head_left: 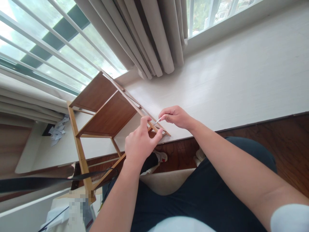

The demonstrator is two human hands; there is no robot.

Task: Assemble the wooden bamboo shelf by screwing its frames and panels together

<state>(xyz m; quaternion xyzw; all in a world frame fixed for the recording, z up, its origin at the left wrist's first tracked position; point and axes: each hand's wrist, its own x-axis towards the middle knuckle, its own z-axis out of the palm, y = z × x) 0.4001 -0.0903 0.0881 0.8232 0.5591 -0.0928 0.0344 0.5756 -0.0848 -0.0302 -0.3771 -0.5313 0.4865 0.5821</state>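
A wooden shelf rack (109, 112) with two brown panels leans at a slant in front of me. Around the near end of its frame bar, my left hand (141, 141) is closed, thumb on one side and fingers on the other. My right hand (175, 116) pinches a thin silver tool (157, 121), shaped like a hex key. The tool's tip meets the bar between the thumb and fingers of my left hand. What lies right under the tip is too small to make out.
A pale ledge (231, 80) runs along the window beneath grey curtains (156, 35). Crumpled white paper (57, 130) lies at the left. A black strap (48, 183) crosses the lower left. Dark wooden flooring (287, 141) and a shoe (162, 157) show below.
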